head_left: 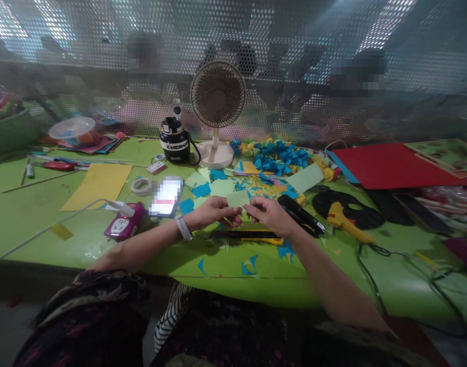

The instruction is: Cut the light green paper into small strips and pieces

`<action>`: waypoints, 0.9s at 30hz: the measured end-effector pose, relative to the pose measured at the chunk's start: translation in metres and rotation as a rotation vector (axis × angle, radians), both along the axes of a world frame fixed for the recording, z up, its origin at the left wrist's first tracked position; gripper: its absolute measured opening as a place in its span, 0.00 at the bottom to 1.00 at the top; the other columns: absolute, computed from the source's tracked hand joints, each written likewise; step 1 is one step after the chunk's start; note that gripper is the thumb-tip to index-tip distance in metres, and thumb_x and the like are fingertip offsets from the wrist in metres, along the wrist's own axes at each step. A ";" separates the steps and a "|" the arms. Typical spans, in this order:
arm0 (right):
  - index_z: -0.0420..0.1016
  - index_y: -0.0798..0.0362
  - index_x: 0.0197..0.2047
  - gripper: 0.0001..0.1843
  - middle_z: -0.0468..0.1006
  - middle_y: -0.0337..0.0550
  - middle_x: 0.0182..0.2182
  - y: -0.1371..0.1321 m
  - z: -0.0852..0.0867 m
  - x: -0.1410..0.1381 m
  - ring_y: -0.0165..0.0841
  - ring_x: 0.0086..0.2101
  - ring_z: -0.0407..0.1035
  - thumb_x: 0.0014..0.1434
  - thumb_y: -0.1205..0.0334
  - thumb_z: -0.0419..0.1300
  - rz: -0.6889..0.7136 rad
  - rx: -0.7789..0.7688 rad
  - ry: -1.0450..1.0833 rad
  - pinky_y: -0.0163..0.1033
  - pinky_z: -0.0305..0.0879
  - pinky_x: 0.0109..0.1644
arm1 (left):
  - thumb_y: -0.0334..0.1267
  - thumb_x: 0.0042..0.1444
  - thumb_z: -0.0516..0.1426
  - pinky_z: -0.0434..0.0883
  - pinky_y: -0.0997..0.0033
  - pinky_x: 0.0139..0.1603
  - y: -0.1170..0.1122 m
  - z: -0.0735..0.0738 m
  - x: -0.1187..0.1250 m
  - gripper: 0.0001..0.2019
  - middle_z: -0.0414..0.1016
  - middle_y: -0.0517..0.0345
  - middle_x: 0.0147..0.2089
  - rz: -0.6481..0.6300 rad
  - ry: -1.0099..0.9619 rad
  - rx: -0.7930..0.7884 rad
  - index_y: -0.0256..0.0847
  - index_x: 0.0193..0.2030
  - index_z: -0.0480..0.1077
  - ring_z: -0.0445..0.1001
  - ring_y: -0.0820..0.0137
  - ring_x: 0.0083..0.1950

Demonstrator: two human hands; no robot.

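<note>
Both of my hands hold one small pale green paper square point(238, 198) above the green table point(34, 214). My left hand point(214, 210), with a white wristband, pinches the paper's left edge. My right hand point(267, 213) pinches its right edge. Under my hands lie black-and-yellow scissors point(252, 236) and blue paper scraps point(249, 265). More cut squares in blue, green and yellow point(218, 186) lie just beyond.
A small desk fan point(217, 109), a black jug point(174, 142), a tape roll point(141, 186), a phone point(165, 196), a yellow sheet point(99, 183), a pile of folded paper pieces point(279, 155), red card point(394, 165), a yellow glue gun point(344, 219) with cables. Other people sit behind the mesh screen.
</note>
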State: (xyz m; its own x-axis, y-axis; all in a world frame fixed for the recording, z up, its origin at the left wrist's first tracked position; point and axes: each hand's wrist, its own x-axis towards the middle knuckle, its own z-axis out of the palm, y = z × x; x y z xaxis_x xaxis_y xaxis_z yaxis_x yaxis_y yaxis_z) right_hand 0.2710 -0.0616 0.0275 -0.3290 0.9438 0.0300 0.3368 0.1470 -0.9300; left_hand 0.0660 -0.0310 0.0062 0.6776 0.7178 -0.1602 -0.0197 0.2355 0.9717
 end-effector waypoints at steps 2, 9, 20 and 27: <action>0.64 0.50 0.27 0.25 0.66 0.33 0.21 -0.001 -0.001 -0.002 0.28 0.23 0.63 0.53 0.36 0.63 -0.009 0.011 -0.007 0.37 0.61 0.29 | 0.53 0.47 0.69 0.77 0.71 0.34 0.000 0.000 -0.001 0.23 0.82 0.43 0.36 -0.007 0.011 -0.008 0.31 0.36 0.76 0.81 0.68 0.34; 0.64 0.50 0.25 0.26 0.66 0.34 0.20 -0.003 0.003 -0.003 0.28 0.22 0.63 0.54 0.36 0.63 -0.071 0.059 -0.008 0.37 0.62 0.28 | 0.52 0.46 0.69 0.78 0.71 0.35 0.002 0.003 -0.003 0.22 0.83 0.42 0.37 -0.023 0.002 0.002 0.31 0.33 0.75 0.81 0.67 0.35; 0.67 0.51 0.24 0.25 0.70 0.35 0.22 -0.002 0.014 0.002 0.27 0.21 0.63 0.49 0.38 0.67 -0.134 0.018 0.094 0.36 0.64 0.28 | 0.49 0.44 0.70 0.78 0.68 0.33 0.012 0.007 -0.013 0.20 0.82 0.44 0.33 0.005 -0.091 -0.064 0.33 0.34 0.75 0.82 0.62 0.34; 0.66 0.51 0.23 0.25 0.69 0.33 0.19 -0.002 0.003 -0.005 0.28 0.22 0.66 0.46 0.40 0.69 -0.078 -0.057 0.072 0.37 0.65 0.30 | 0.49 0.43 0.71 0.77 0.74 0.31 0.008 0.005 -0.005 0.22 0.80 0.52 0.28 0.141 -0.033 0.030 0.34 0.26 0.68 0.82 0.66 0.34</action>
State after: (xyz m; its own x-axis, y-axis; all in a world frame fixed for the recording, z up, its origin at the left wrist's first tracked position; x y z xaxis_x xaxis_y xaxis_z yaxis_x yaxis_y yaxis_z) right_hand 0.2665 -0.0636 0.0305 -0.2539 0.9672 -0.0036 0.2770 0.0691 -0.9584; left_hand 0.0612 -0.0230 0.0116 0.5741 0.8105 -0.1162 -0.0825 0.1985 0.9766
